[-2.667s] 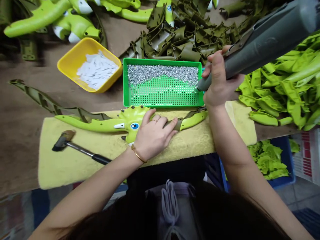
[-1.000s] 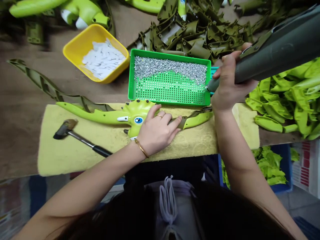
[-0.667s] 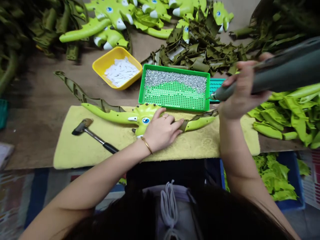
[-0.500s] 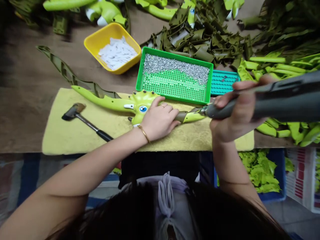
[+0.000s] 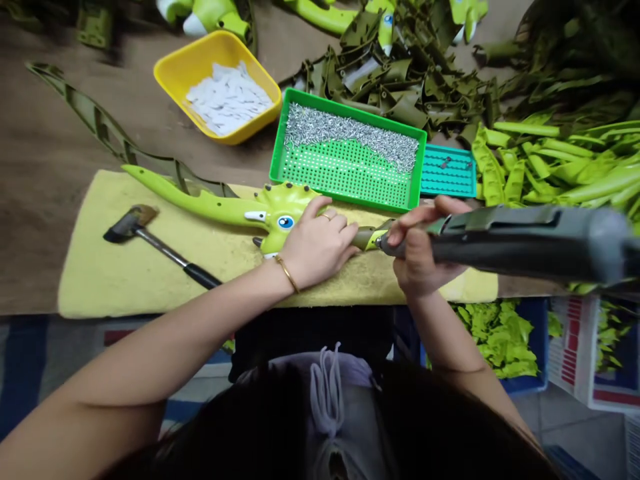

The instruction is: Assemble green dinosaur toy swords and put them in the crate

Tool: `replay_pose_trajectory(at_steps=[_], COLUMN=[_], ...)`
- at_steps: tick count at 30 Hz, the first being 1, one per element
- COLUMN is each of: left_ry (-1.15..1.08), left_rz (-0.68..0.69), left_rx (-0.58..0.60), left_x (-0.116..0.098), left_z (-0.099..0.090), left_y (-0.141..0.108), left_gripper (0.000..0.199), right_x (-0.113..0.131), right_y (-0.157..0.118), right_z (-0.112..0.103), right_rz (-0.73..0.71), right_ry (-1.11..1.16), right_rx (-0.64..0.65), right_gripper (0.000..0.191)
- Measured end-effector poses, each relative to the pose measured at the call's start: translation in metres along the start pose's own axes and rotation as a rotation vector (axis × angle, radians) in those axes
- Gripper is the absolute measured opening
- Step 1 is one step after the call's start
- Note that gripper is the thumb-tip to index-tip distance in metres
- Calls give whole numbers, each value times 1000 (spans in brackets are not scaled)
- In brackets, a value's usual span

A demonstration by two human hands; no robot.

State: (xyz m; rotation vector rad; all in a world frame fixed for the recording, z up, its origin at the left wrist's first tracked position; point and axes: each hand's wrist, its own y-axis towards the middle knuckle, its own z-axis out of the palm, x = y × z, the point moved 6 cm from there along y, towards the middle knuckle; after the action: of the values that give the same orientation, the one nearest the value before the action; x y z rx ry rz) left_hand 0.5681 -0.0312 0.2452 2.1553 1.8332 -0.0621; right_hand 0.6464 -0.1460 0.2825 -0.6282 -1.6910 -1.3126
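Note:
A green plastic dinosaur-head toy with a blue eye and a long curved part lies across a yellow cloth. My left hand is closed over it just right of the eye, pressing it down on the cloth. In my right hand is a grey electric screwdriver, held nearly level with fingers wrapped round its front. Its tip meets the toy's right end, a brown and green handle-like section. A hammer with a black grip lies on the cloth, left of my left forearm.
Beyond the cloth stand a green tray of small screws, a yellow bowl of white pieces and a teal tray. Olive shells and green parts are heaped behind and right. A blue crate sits below the table edge.
My right hand has brought the screwdriver left along the toy's right section, to a spot closer to my left hand. My left hand keeps its hold. The view has shifted slightly.

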Motion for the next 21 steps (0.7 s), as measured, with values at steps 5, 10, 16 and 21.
replay_pose_trajectory(at_steps=[5,10,16,21], left_ry=[29,23,27,8], left_rz=[40,53,52,40], left_rx=[-44,-71,-66,-51], left_x=[0,-1,0,0], left_z=[-1,-2,0,-1], left_y=[-2,-3,-4,-3], left_gripper=[34,34,34,33], right_x=[-17,-70,-84,-54], right_y=[61,85,80,83], right_z=[-11,-9,-10,-15], right_rz=[-233,-141,-78,-193], right_ry=[75,-80,-37,20], right_rx=[-492,-465,-339,-504], right_gripper=[25,31,34,16])
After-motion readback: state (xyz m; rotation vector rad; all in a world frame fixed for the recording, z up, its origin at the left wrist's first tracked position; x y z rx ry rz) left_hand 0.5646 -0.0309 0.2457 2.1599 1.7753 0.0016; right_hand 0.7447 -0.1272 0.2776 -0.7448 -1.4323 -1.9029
